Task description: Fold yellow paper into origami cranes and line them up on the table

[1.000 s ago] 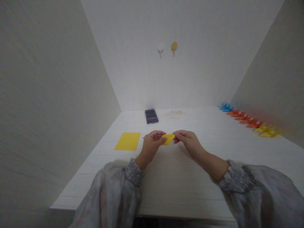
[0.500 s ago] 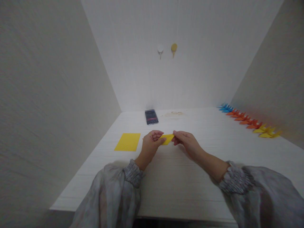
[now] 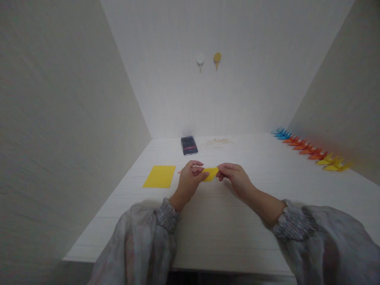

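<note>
A small folded piece of yellow paper [image 3: 211, 174] is held between both hands, just above the white table. My left hand [image 3: 191, 178] pinches its left end, thumb on top, with the upper fingers loosely curled. At the paper's right corner, my right hand [image 3: 233, 174] grips with thumb and fingertips. Left of my left hand lies a flat yellow paper sheet [image 3: 159, 176]. A tiny orange tip [image 3: 179, 172] shows beside my left hand; the rest of it is hidden.
A phone [image 3: 189, 145] lies toward the back of the table [image 3: 231, 241]. Along the right wall stands a row of folded paper cranes, blue [image 3: 282, 133], orange [image 3: 305, 148] and yellow [image 3: 334, 162]. Two hooks, one white [image 3: 200, 60] and one yellow [image 3: 217, 58], are on the back wall.
My right hand has shifted very slightly to the right along with the paper's corner. The upper fingers of my left hand have lifted and straightened a little.
</note>
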`<state>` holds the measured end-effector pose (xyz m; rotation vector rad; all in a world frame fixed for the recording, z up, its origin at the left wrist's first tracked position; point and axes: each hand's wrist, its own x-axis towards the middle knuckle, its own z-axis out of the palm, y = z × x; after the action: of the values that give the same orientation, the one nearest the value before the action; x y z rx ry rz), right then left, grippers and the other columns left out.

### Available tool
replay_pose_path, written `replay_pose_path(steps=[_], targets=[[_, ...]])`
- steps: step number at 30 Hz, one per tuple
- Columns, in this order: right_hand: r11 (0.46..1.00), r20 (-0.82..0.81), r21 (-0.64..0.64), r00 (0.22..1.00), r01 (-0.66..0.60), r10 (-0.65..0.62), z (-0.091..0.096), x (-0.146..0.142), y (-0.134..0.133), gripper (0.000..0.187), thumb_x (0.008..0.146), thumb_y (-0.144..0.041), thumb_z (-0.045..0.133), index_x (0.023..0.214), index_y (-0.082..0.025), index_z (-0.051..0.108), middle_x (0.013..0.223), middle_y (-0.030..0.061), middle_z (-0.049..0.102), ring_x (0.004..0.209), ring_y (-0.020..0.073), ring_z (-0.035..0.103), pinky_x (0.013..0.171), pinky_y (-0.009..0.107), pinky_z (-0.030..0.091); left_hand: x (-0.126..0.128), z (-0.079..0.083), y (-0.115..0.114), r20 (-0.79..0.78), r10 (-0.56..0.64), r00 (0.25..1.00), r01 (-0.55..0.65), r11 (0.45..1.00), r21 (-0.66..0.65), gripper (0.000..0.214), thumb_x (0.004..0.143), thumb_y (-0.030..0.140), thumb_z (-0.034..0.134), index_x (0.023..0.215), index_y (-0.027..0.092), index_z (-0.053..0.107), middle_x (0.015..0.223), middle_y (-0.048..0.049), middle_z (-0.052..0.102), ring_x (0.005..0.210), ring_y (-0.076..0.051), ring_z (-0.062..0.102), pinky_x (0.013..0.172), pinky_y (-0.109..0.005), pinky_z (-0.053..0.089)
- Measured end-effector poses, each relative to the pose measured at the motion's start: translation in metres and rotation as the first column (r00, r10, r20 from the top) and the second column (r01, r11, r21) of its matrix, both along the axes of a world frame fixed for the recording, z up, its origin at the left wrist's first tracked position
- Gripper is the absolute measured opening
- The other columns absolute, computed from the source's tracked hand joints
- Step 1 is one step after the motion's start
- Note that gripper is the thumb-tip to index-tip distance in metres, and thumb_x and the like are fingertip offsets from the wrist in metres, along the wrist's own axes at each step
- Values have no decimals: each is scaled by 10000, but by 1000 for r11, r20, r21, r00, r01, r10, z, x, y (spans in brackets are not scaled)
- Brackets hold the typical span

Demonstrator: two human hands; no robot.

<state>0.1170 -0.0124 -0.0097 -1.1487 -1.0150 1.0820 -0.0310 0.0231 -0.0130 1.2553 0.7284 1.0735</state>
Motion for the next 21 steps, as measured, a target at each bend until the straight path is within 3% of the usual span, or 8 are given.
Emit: replay_pose_path(steps=[6,14,21], targets=[[1000,84,25,996,19,-21,-9,3,6,245,698,-323,539,501,-176,532,484,-15,500,447,90,421,468,232,326,-1,-1,-1,-93,-48,995,47,999,-8,417,529,173,702,856,163,443,678,-1,607,595,-110,583,557,-220,436],[995,334,89,943,-32,1,-11,6,5,237,702,-389,537,615,-169,547,534,-23,496,504,98,439,491,223,331,-1,-5,0,-227,-142,963,129,989,-73,413,523,193,698,856,157,457,554,33,571,438,-79,511,426,-182,374],[998,510,-16,858,-64,63,-13,8,7,256,668,-383,548,655,-135,612,544,-3,534,499,101,440,477,220,330,-4,-8,2,-260,-202,944,179,978,-110,459,514,147,696,890,168,435,607,29,585,494,-91,544,471,-193,392]])
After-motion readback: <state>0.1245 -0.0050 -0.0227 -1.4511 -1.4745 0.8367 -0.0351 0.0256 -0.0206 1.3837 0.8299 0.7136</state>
